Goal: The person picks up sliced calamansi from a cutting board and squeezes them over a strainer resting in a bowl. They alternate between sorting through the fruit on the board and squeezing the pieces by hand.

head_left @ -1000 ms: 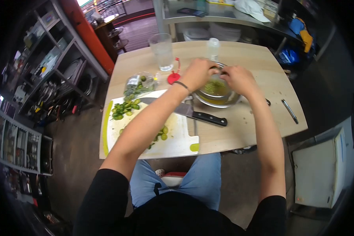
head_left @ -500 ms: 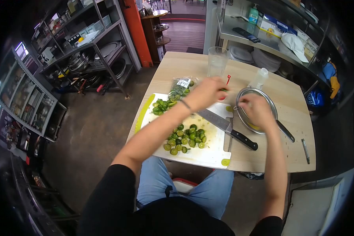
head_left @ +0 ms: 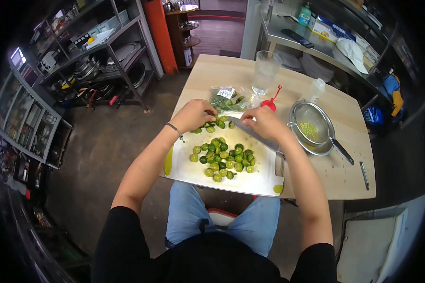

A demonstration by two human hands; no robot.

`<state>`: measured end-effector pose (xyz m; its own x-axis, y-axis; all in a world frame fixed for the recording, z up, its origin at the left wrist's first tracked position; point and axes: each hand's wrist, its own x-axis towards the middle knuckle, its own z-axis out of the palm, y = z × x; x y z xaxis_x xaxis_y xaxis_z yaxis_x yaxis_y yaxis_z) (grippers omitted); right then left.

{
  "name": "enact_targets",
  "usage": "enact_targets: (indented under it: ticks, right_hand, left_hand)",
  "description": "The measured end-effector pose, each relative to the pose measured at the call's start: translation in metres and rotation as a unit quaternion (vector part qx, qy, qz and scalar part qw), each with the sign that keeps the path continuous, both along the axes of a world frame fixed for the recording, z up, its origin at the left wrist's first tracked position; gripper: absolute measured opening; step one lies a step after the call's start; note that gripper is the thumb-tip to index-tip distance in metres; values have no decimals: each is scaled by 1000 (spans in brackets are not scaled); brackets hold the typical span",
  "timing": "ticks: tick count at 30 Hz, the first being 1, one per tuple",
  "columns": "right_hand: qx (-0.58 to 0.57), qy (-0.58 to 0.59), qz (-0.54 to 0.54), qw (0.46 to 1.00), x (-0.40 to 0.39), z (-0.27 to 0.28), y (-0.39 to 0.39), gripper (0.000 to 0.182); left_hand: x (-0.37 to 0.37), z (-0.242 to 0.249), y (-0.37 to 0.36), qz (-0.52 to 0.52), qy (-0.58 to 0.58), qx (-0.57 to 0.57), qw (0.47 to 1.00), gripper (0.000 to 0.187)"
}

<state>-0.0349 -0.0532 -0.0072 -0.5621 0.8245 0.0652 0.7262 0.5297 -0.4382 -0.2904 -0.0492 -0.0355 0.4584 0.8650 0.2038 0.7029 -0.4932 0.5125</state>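
Observation:
A white cutting board (head_left: 184, 162) lies at the table's near edge, with several small green citrus pieces (head_left: 222, 158) heaped in its middle. My left hand (head_left: 197, 115) is at the smaller pile near the board's far edge, fingers closed at a piece. Above the knife blade (head_left: 257, 133) hovers my right hand (head_left: 264, 123), fingers bent together; whatever they hold is hidden. The knife's handle is behind my right forearm. A plastic bag (head_left: 229, 99) of green fruit lies beyond the hands. To the right, a strainer (head_left: 311, 115) holding pale green bits rests over a metal bowl (head_left: 323, 152).
Behind the board stand a clear glass (head_left: 266, 73) and a red lid with a spout (head_left: 269, 104). A squeeze bottle (head_left: 317, 89) is behind the strainer. A pen (head_left: 365, 175) lies at the right of the wooden table (head_left: 335, 184). Metal shelves flank the doorway.
My left hand has moved left and down to the fruit pile. My right hand has moved left from the bowl to above the knife. The view has shifted slightly.

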Motion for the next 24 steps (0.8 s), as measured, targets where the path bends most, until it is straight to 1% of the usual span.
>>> enact_targets:
  ticks: [2, 4, 5, 6, 8, 10, 12, 14, 16, 17, 18, 20, 22, 23, 24]
  right_hand:
    - [-12, -3, -9, 1000, 19, 5, -9, 18]
    - [-54, -33, -6, 998, 30, 12, -26, 18]
    - [-78, -57, -6, 995, 31, 8, -31, 22]
    - [-80, -57, -8, 995, 30, 1, -36, 22]
    - [-27, -44, 44, 998, 22, -14, -48, 27]
    - [-23, -42, 63, 997, 9, -16, -57, 30]
    - [-60, -37, 86, 994, 0, -18, -60, 29]
    - [-62, -28, 96, 993, -2, -19, -57, 26]
    - [-81, -2, 105, 991, 0, -23, -53, 23]
    - [-81, -1, 104, 991, 2, -23, -52, 23]
    - [-90, 19, 94, 991, 6, -23, -50, 21]
    - [-100, 39, 82, 991, 18, -22, -51, 19]
    - [19, 38, 26, 999, 34, -19, -57, 18]
    - [47, 5, 0, 999, 40, -20, -60, 17]
    - [47, 5, -1, 999, 46, -26, -64, 17]
  left_hand:
    - [-1, -4, 1, 7, -16, 5, 1000, 19]
    - [-1, -7, 1, -2, -25, -7, 1000, 19]
    - [-2, -8, 0, 2, -28, -1, 1000, 19]
    - [-1, -8, -1, 6, -30, 5, 1000, 19]
    - [3, -5, -5, 22, -35, 4, 999, 19]
    - [7, -2, -11, 25, -32, 88, 995, 18]
    - [16, 4, -20, 10, -42, 103, 994, 17]
    - [25, 6, -32, -6, -51, 119, 992, 17]
    - [33, 4, -44, -63, -63, 72, 993, 17]
    - [36, 5, -49, -76, -52, 49, 995, 17]
    - [39, 6, -53, -79, -51, 50, 994, 17]
    - [45, 7, -57, -98, -18, -2, 995, 16]
    - [52, 5, -59, -105, -13, -5, 994, 18]
    - [57, 2, -59, -112, -16, -8, 994, 19]
    - [60, -1, -58, -119, -19, -11, 993, 21]
